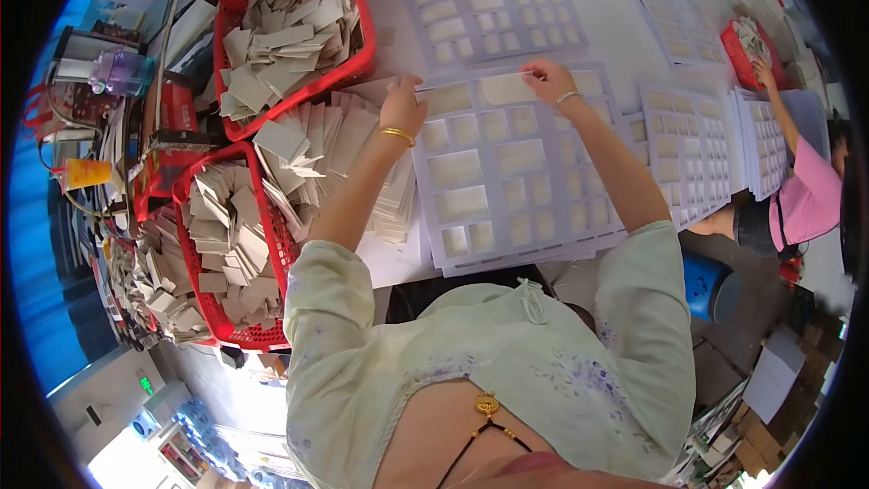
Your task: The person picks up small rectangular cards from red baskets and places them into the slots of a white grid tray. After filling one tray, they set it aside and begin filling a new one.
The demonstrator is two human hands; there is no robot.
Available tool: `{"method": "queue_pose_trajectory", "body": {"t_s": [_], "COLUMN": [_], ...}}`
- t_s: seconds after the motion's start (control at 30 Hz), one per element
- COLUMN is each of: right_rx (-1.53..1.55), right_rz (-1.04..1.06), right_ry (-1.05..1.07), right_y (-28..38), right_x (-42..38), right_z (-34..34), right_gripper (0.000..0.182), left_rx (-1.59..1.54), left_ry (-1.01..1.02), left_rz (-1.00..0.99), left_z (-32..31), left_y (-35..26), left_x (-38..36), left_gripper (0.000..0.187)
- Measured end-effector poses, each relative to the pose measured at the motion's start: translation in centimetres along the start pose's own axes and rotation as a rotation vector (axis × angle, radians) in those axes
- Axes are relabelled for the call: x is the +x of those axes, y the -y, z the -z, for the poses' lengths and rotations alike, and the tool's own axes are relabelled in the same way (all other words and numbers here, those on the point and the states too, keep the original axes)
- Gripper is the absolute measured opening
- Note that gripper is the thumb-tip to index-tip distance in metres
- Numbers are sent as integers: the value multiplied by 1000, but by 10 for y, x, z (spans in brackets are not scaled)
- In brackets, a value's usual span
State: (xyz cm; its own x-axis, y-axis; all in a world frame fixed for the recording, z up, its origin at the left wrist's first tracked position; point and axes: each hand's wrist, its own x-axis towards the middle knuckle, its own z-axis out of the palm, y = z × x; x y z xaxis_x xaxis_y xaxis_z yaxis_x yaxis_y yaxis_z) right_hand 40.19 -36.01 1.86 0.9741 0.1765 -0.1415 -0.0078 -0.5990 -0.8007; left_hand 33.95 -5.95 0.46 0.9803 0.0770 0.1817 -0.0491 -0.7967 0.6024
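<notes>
A white sheet with many rectangular cut-outs lies on a stack of similar sheets in front of me. My left hand, with a gold bracelet at the wrist, is at the sheet's upper left corner with its fingers curled. What lies between those fingers, if anything, is hidden. My right hand is over the sheet's upper edge, thumb and forefinger pinched together. Whatever is in that pinch is too small to name. Beside my left forearm are piled grey-white card pieces.
A red basket of card pieces stands at upper left, and another red basket below it. More cut-out sheets lie at the back. At right, a person in a pink top reaches toward a small red basket.
</notes>
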Motion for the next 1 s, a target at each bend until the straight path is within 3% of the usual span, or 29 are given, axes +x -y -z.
{"method": "queue_pose_trajectory", "body": {"t_s": [0.1, 0.2, 0.33, 0.43, 0.53, 0.63, 0.73, 0.77, 0.9, 0.97, 1.0], "right_rx": [-109, -242, -396, -448, -738, -736, -843, -836, -628, -568, -661], "right_rz": [19, 104, 219, 276, 210, 272, 212, 262, 573, 624, 481], "right_ry": [38, 39, -172, -106, 170, 156, 283, 227, 104, 164, 394], "right_y": [3, 1, 9, 19, 21, 23, 45, 57, 100, 107, 114], "right_x": [9, 13, 2, -6, -9, -8, 1, 6, 46, 76, 99], "right_z": [-9, -18, -26, -23, -25, -27, -25, -28, -84, -133, -159], "right_gripper": [19, 16, 10, 10, 11, 11, 9, 8, 11, 25, 36], "left_rx": [20, 49, -31, -103, -196, -247, -236, -237, -228, -224, -221], "left_ry": [218, 268, 127, 68, 29, -3, -12, 3, 19, -3, -15], "left_rz": [88, 17, -137, -224, -289, -280, -242, -218, -188, -161, -148], "left_z": [10, 13, 25, 35, 42, 51, 59, 59, 75, 83, 86], "left_y": [-8, -5, -17, -22, -27, -30, -25, -19, -15, -14, -13], "left_x": [-10, -20, -42, -67, -95, -122, -147, -155, -174, -182, -184], "left_gripper": [18, 14, 16, 19, 21, 22, 22, 23, 23, 23, 23]}}
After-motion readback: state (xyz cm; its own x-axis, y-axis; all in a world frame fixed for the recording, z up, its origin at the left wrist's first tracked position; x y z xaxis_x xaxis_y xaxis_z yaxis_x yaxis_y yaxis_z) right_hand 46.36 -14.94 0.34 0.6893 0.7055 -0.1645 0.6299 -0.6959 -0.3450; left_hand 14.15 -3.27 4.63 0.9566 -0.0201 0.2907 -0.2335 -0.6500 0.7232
